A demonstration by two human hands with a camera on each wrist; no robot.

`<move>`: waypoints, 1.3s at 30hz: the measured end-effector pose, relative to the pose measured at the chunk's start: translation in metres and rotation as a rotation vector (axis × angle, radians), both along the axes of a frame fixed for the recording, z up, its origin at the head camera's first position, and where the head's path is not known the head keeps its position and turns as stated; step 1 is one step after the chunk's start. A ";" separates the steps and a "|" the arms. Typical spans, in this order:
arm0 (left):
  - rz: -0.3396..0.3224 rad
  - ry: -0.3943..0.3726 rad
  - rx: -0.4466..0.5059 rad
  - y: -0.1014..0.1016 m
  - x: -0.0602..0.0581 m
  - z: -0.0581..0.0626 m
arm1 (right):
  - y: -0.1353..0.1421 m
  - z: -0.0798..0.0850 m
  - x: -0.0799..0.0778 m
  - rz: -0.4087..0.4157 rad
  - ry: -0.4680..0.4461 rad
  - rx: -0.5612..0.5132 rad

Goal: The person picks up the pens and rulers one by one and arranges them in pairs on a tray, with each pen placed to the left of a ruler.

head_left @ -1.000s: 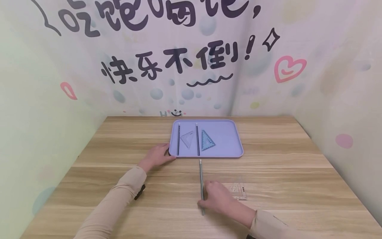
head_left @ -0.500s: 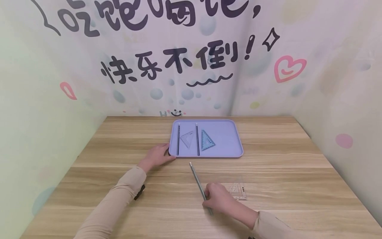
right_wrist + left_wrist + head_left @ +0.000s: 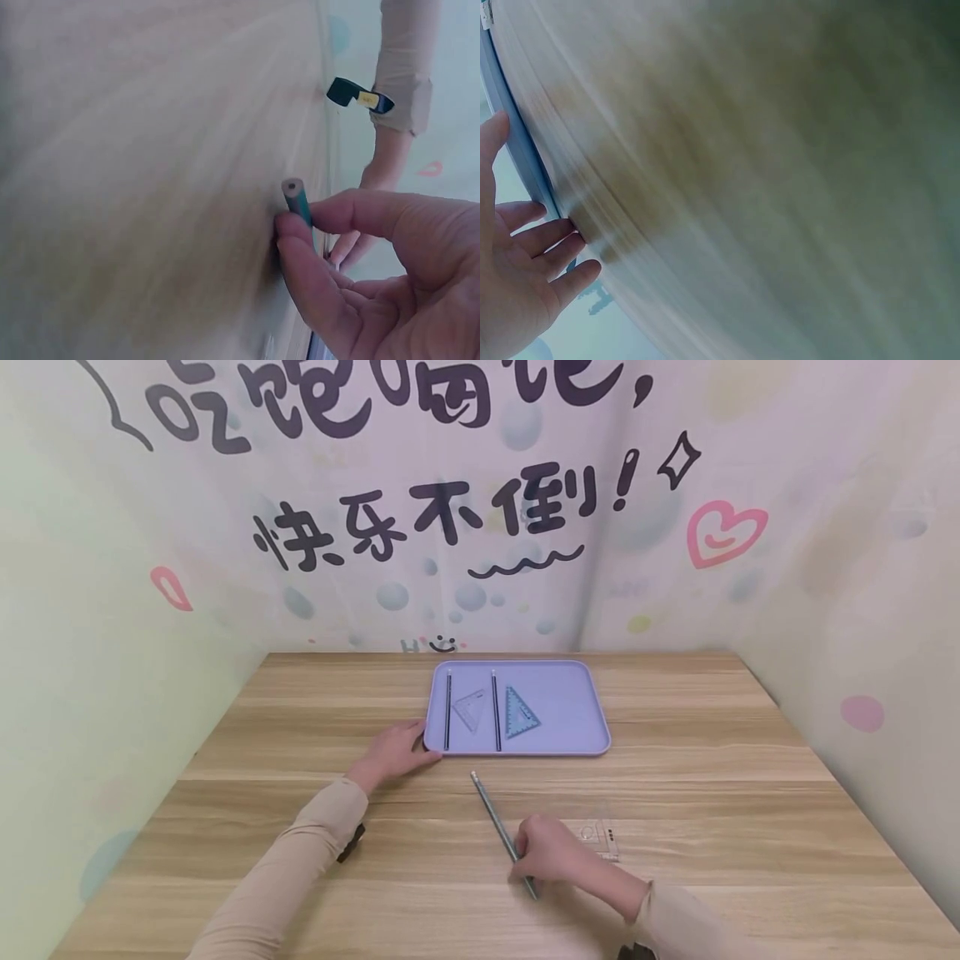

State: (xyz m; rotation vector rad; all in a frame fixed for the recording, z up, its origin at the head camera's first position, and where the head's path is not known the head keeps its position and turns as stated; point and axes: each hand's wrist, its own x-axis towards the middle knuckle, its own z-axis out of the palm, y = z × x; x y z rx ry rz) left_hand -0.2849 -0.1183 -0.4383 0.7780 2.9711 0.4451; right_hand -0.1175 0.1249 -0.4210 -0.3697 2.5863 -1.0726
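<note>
My right hand [image 3: 551, 853] pinches a green pencil [image 3: 492, 814] between thumb and fingers, near the end closest to me. In the right wrist view the pencil's [image 3: 298, 201] flat, unsharpened end sticks out past the fingertips; its eraser end points away, toward the tray. My left hand [image 3: 392, 750] rests at the front left corner of a lilac tray [image 3: 573, 710], fingers loosely extended along its rim. Inside the tray lie two dark pencils [image 3: 497, 714], a clear set square [image 3: 461, 704] between them and a blue set square [image 3: 512, 725] to their right.
A clear plastic drawing template [image 3: 611, 839] lies on the wooden table [image 3: 712, 827] just behind the right hand and is partly covered by it. A printed cloth [image 3: 360, 593] hangs behind the table's back edge.
The green pencil has swung from pointing nearly straight at the tray to slanting far-left, as the right hand shifts slightly right. The left hand and the tray have stayed put.
</note>
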 end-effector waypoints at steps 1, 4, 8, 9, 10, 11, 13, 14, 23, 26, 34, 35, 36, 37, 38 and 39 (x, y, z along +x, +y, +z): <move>0.001 -0.002 0.000 0.000 0.000 0.000 | 0.002 0.001 -0.001 0.003 -0.031 -0.016; 0.002 -0.002 0.003 0.000 0.000 -0.001 | 0.006 0.004 -0.006 0.005 -0.118 -0.061; 0.002 0.004 0.006 0.000 -0.001 -0.002 | 0.011 0.011 -0.011 -0.018 -0.246 -0.133; 0.000 0.007 0.005 0.000 -0.001 -0.002 | 0.012 0.012 -0.012 -0.018 -0.269 -0.151; 0.002 0.005 0.006 0.000 -0.001 -0.001 | 0.013 0.014 -0.014 -0.022 -0.292 -0.170; -0.003 0.011 0.004 0.000 -0.001 -0.001 | 0.014 0.015 -0.014 -0.025 -0.312 -0.189; -0.003 0.012 0.004 0.000 -0.001 -0.001 | 0.016 0.016 -0.016 -0.027 -0.346 -0.223; -0.004 0.012 0.003 0.000 -0.001 -0.001 | 0.017 0.016 -0.017 -0.030 -0.363 -0.239; -0.012 0.012 -0.002 0.000 -0.002 0.000 | 0.027 0.015 -0.027 -0.034 -0.436 -0.305; -0.014 0.012 -0.001 0.000 -0.002 0.000 | 0.030 0.017 -0.031 -0.043 -0.431 -0.313; -0.020 0.019 -0.005 -0.001 -0.002 0.000 | 0.039 0.019 -0.039 -0.040 -0.418 -0.306; -0.020 0.019 -0.007 -0.001 -0.002 0.000 | 0.039 0.020 -0.040 -0.037 -0.415 -0.302; -0.020 0.019 -0.009 -0.001 -0.002 0.000 | 0.040 0.020 -0.041 -0.034 -0.413 -0.299; -0.018 0.016 -0.011 -0.001 -0.002 0.000 | 0.040 0.020 -0.041 -0.031 -0.411 -0.295; -0.017 0.014 -0.012 -0.001 -0.001 0.000 | 0.041 0.020 -0.042 -0.030 -0.408 -0.291; -0.016 0.015 -0.012 -0.001 -0.001 0.000 | 0.041 0.021 -0.042 -0.029 -0.402 -0.284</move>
